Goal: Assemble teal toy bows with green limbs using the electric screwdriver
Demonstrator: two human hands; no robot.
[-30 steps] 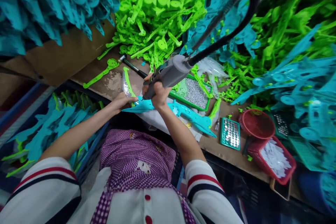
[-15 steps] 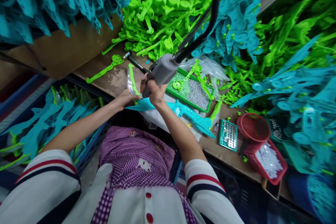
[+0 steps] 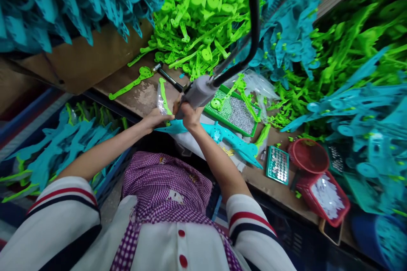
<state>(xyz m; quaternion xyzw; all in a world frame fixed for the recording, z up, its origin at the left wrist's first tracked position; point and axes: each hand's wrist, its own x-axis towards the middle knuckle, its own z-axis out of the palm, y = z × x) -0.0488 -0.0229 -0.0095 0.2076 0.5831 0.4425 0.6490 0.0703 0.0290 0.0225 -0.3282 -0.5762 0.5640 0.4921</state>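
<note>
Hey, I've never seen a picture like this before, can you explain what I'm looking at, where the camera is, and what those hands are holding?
The camera sits on a person's head, looking down past their checked apron at a crowded workbench. No machine here, only two bare hands. The right hand grips a grey power tool that hangs from a black hose, its tip pointing down at a long teal plastic part. The left hand steadies that part's near end. Around them lie piles of green parts and teal parts, a green tray of small silvery pieces, a small hammer and red baskets.
</note>
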